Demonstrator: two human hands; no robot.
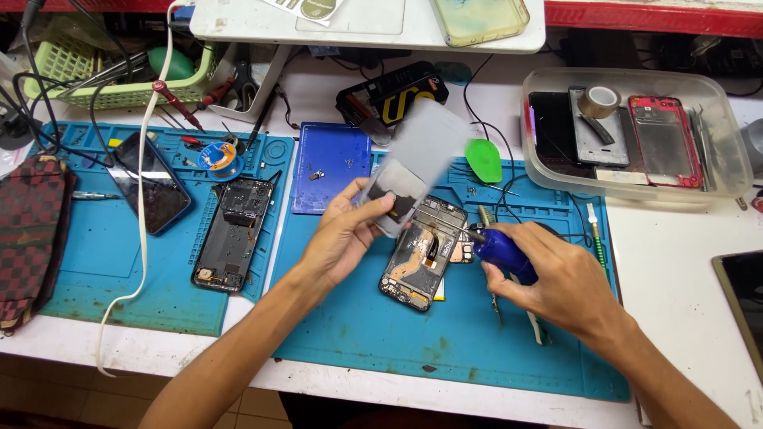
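1. Upper right of the frame: a clear plastic tub (735, 151) sits on the white bench, holding a roll of tape (598, 100), a red phone frame (666, 141), a grey back plate (599, 137) and a dark panel at its left end.
2. Upper left: a pale green basket (71, 65) is packed with cables and tools, with a green rounded object just beside it.
3. Left of centre, on a second blue mat (103, 254), lie a dark phone (151, 191) with a white cable (141, 183) draped over it, a small spool of wire (218, 156) and a stripped phone body (233, 232). A checked pouch (30, 238) hangs at the far left edge.
4. Above the hands: a dark blue tray (330, 167) carrying tiny screws, a green pick (483, 160) and a black and yellow gadget (389, 95).
5. Centre frame: the left hand (342, 238) pinches a grey back cover (417, 163) by its lower end, thumb on the face, fingers behind. It is blurred, lifted above the mat, long axis running lower left to upper right.
6. The right hand (556, 286) has its fingers curled tightly around a blue screwdriver (505, 248), tip pointing left onto the opened phone (423, 253).
7. That opened phone lies on the blue mat (397, 334) in the middle of the frame, insides up, long axis tilted from lower left to upper right, its top partly hidden behind the cover.
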